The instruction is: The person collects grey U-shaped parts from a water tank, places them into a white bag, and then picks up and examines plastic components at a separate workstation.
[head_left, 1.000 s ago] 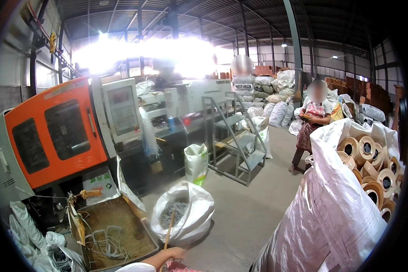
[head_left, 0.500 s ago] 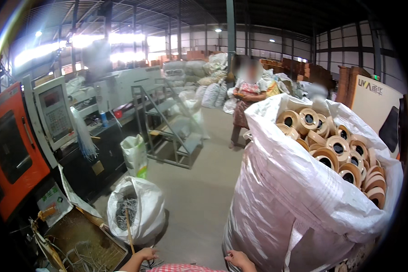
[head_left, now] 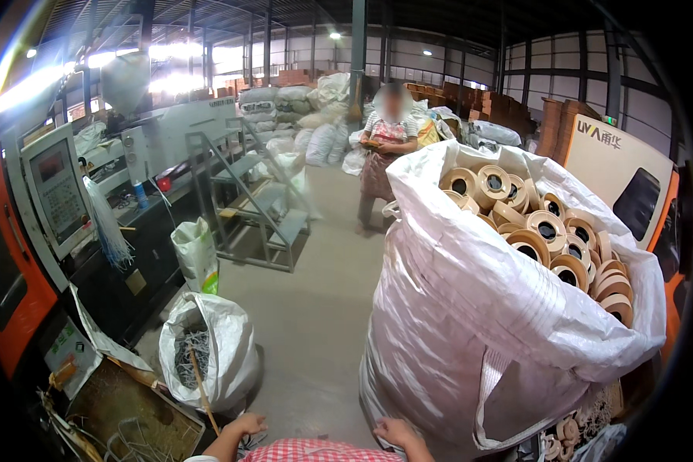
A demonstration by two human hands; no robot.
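My left hand [head_left: 248, 423] hangs low at the bottom of the view, its fingers loosely bent and slightly apart, with nothing seen in them. Close beside it stands a thin wooden stick [head_left: 199, 379] leaning out of a white woven sack [head_left: 235, 350] of grey plastic scraps [head_left: 190, 356]. Near the foot of a big white bulk bag [head_left: 439, 308] is my right hand [head_left: 396, 433], also loosely open and holding nothing visible. That bag is heaped with tan plastic ring-shaped parts [head_left: 547, 229] with dark centres.
At left stand an orange machine door [head_left: 4, 254], a control panel [head_left: 56, 189] and a scrap-filled bin [head_left: 131, 400]. Metal steps [head_left: 262, 204] and a green-and-white sack [head_left: 196, 254] are ahead. Beyond, another person [head_left: 389, 142] stands holding something small. Stacked sacks [head_left: 308, 104] lie behind.
The view has turned slightly right, so the bags, steps and machines sit farther left. Both my hands show a little higher in the picture, still with nothing seen in them.
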